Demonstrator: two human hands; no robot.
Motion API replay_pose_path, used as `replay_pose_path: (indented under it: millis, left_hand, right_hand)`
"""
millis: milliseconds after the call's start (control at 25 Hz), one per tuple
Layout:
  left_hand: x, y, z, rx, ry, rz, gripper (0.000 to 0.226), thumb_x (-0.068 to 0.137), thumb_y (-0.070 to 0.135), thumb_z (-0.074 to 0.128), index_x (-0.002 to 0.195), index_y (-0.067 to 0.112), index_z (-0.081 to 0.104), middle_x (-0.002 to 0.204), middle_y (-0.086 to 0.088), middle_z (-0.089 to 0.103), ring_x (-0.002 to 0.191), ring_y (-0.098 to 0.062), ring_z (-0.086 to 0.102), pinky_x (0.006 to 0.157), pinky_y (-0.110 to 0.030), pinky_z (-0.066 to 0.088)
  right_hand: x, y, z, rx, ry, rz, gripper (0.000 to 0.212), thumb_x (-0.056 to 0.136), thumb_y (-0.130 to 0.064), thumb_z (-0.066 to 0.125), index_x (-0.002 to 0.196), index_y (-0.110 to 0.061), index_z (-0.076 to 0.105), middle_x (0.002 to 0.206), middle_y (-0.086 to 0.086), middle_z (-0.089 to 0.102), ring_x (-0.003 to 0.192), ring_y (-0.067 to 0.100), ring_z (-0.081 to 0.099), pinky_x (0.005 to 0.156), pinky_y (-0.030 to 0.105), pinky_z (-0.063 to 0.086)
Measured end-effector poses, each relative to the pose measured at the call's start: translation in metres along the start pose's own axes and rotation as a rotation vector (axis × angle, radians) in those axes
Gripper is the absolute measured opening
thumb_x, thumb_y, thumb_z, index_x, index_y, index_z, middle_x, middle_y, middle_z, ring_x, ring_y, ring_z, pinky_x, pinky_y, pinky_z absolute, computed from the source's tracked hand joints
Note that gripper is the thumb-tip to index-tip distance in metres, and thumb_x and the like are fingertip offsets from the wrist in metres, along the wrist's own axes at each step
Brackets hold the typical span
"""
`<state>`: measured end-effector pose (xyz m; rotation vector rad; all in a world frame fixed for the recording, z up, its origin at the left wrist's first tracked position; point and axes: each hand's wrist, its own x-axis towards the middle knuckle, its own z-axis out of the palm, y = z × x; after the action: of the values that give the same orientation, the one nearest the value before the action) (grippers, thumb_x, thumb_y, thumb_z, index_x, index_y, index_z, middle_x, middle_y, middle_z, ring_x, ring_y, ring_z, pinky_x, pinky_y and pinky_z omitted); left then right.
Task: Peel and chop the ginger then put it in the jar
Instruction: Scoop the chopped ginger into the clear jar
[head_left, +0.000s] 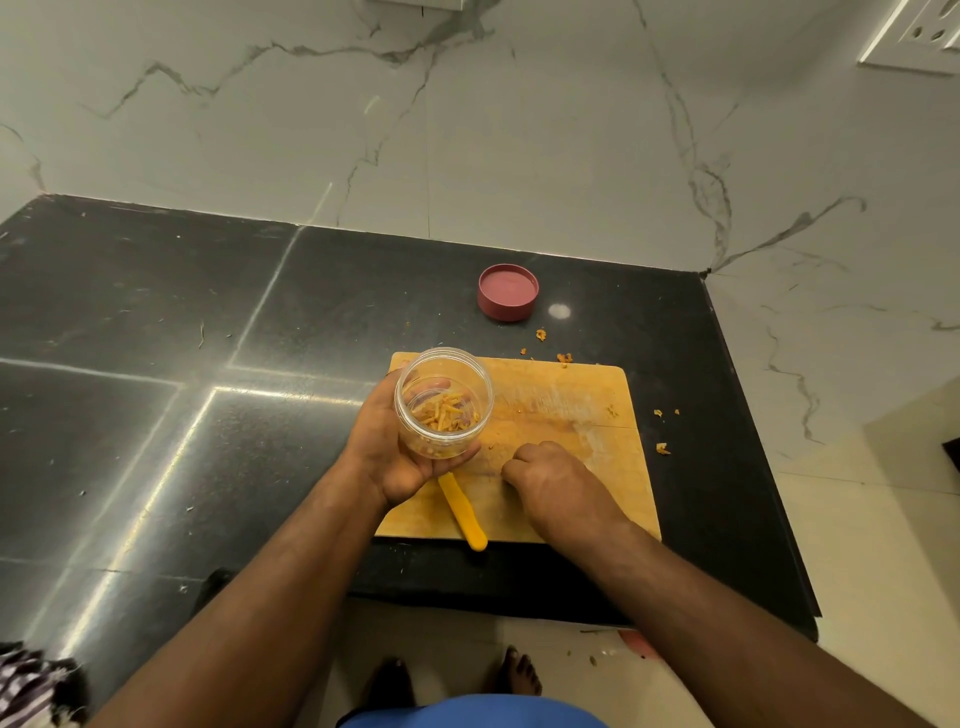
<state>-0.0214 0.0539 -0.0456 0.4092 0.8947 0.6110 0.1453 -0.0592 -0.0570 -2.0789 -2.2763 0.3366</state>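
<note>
place: home kitchen | surface: black polished stone counter (208, 338) | walls: white marble-look tiles (467, 130) with grey veins, white wall socket (914, 39) at upper right | food prep signs: wooden chopping board (571, 415), yellow-handled knife (462, 512), pink jar lid (508, 292), vegetable scraps (662, 448) | floor: pale tiles, bare feet (519, 673)

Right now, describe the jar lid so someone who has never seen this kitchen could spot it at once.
Start at the black stone counter and find the wooden chopping board near its right end. Just beyond the board's far edge, toward the marble wall, sits the lid, apart from the board. It is the only round, dull-red thing there, lying with its hollow side up, unlike the clear jar in the left hand.
</note>
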Motion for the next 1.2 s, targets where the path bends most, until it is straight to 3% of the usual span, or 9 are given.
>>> replay_pose_path:
  millis: [80,120,240,320,440,600,840,1000,1200]
  left_hand:
    - [-0.002,0.001,-0.001,-0.007,0.008,0.007,0.051,0.092,0.055,0.052,0.125,0.018,0.067,0.119,-0.014,0.071,0.111,-0.037,0.067,0.092,-0.059,0.052]
    - [-0.003,0.001,-0.003,-0.013,0.012,0.014,0.05,0.093,0.054,0.052,0.124,0.018,0.067,0.119,-0.014,0.071,0.11,-0.037,0.067,0.093,-0.059,0.052]
    - [-0.004,0.002,-0.005,-0.03,0.026,0.022,0.049,0.093,0.055,0.051,0.123,0.019,0.068,0.118,-0.014,0.072,0.11,-0.038,0.067,0.093,-0.06,0.051]
    - [-0.005,0.003,-0.005,-0.027,0.031,0.023,0.049,0.094,0.055,0.05,0.122,0.019,0.068,0.117,-0.014,0.072,0.109,-0.038,0.067,0.092,-0.06,0.052]
    - [-0.004,0.001,-0.004,-0.016,0.03,0.026,0.049,0.095,0.055,0.048,0.122,0.019,0.068,0.118,-0.014,0.072,0.109,-0.037,0.067,0.093,-0.06,0.051]
    - [-0.003,0.0,-0.004,-0.01,0.014,0.012,0.051,0.095,0.056,0.049,0.125,0.019,0.066,0.118,-0.014,0.072,0.108,-0.037,0.068,0.093,-0.059,0.052]
    - [0.0,-0.002,-0.002,-0.012,0.009,-0.01,0.054,0.092,0.057,0.053,0.126,0.018,0.066,0.121,-0.015,0.07,0.11,-0.038,0.067,0.089,-0.058,0.054]
    - [0.004,-0.002,0.004,0.003,0.006,-0.03,0.055,0.094,0.058,0.051,0.127,0.017,0.066,0.121,-0.015,0.07,0.111,-0.039,0.066,0.088,-0.057,0.054]
    - [0.005,-0.003,0.008,0.016,0.004,-0.028,0.055,0.095,0.057,0.049,0.128,0.016,0.065,0.12,-0.015,0.071,0.11,-0.038,0.067,0.084,-0.056,0.056]
  right_hand:
    - [0.002,0.009,-0.003,0.075,0.047,0.09,0.027,0.098,-0.011,0.05,0.119,-0.02,0.065,0.117,0.0,0.061,0.11,0.02,0.052,0.093,0.029,0.044]
    - [0.006,0.017,-0.007,0.183,0.09,0.226,0.027,0.097,-0.012,0.053,0.119,-0.021,0.067,0.117,-0.003,0.063,0.112,0.017,0.054,0.094,0.026,0.044]
    - [0.024,0.034,-0.019,0.651,0.157,0.522,0.018,0.093,-0.013,0.065,0.105,-0.024,0.074,0.105,-0.009,0.069,0.102,0.011,0.063,0.085,0.022,0.051]
    - [0.032,0.028,-0.019,0.64,0.105,0.478,0.018,0.092,-0.014,0.066,0.104,-0.025,0.074,0.103,-0.01,0.068,0.098,0.009,0.063,0.081,0.022,0.052]
    - [0.041,0.01,-0.016,0.331,0.047,0.259,0.026,0.095,-0.01,0.059,0.113,-0.023,0.072,0.111,-0.007,0.065,0.102,0.012,0.057,0.086,0.026,0.052]
    - [0.039,0.004,-0.015,0.019,-0.026,-0.042,0.02,0.096,-0.017,0.059,0.111,-0.019,0.071,0.11,-0.001,0.06,0.102,0.016,0.05,0.084,0.032,0.052]
    - [0.008,0.033,-0.015,0.062,-0.061,-0.007,0.029,0.099,-0.02,0.055,0.127,-0.024,0.064,0.123,-0.005,0.056,0.113,0.012,0.048,0.096,0.026,0.047]
    - [0.009,0.026,-0.014,0.058,-0.081,-0.057,0.044,0.102,-0.02,0.05,0.145,-0.029,0.045,0.142,-0.005,0.043,0.128,0.017,0.038,0.105,0.031,0.042]
    - [0.009,0.028,-0.008,-0.005,-0.062,-0.099,0.033,0.103,-0.022,0.047,0.135,-0.026,0.055,0.136,-0.005,0.05,0.121,0.017,0.043,0.101,0.031,0.044]
